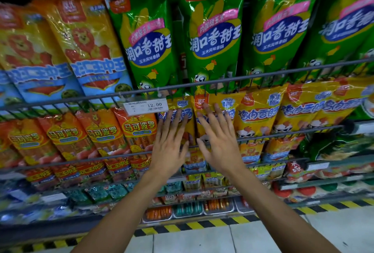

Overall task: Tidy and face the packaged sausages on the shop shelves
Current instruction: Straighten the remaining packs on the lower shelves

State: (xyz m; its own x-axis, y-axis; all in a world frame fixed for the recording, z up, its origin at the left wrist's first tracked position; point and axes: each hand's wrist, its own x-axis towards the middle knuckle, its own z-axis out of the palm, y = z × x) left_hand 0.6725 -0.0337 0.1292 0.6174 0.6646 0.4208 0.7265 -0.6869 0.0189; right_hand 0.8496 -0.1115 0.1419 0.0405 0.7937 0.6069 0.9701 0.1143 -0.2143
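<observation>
Yellow sausage packs with blue lettering stand in the second shelf row behind a wire rail. My left hand (171, 141) lies flat with straight fingers on one yellow pack (183, 105). My right hand (217, 141) presses with spread fingers on the neighbouring yellow pack (219, 101). More yellow packs of the same kind (257, 115) continue to the right. Both forearms reach up from the bottom of the view.
Tall green corn sausage bags (212, 36) and yellow-blue bags (87, 50) fill the top row. Orange packs (101, 133) stand left of my hands. A price tag (146, 106) reading 12.00 hangs on the wire rail (263, 77). Lower shelves hold smaller packs above a hazard-striped floor edge (202, 224).
</observation>
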